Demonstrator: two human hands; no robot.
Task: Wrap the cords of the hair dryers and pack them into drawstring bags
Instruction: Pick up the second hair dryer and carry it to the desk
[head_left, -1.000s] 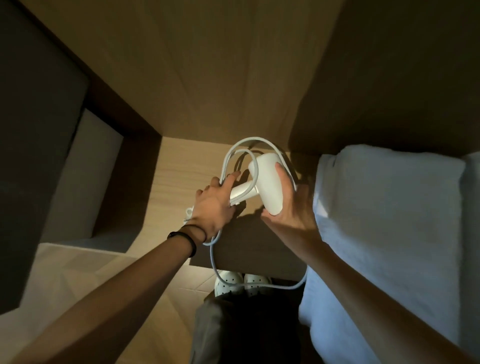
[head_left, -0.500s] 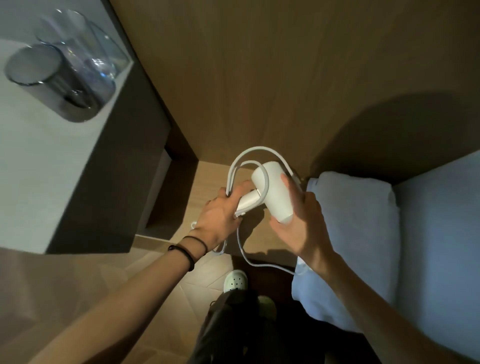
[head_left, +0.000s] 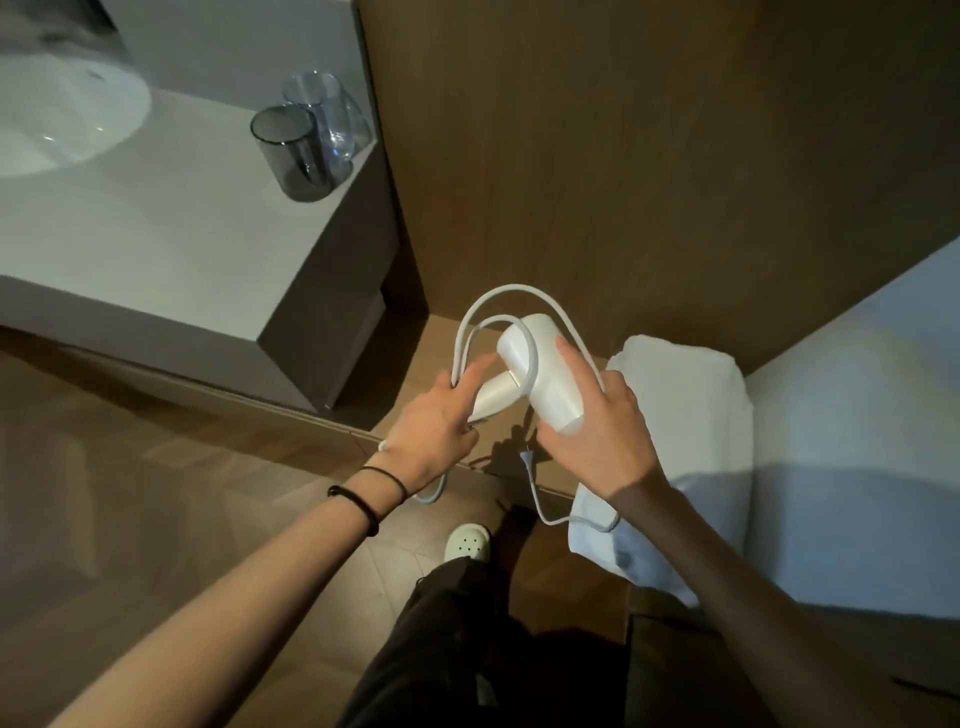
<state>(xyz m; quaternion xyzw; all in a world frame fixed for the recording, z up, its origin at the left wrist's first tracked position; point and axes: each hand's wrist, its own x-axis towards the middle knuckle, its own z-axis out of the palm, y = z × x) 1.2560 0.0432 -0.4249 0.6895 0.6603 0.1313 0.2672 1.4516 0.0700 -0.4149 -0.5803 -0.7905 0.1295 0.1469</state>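
Cord (head_left: 511, 287) in rounded loops, smooth dryer (head_left: 545, 374)

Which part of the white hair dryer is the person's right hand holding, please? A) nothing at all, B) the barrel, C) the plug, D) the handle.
B: the right hand is wrapped around the barrel of the hair dryer, while the left hand grips the handle and the looped cord.

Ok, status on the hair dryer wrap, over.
Left hand holds handle and cord loops; right hand grips hair dryer barrel. Plug end dangles loose. No bag in view.
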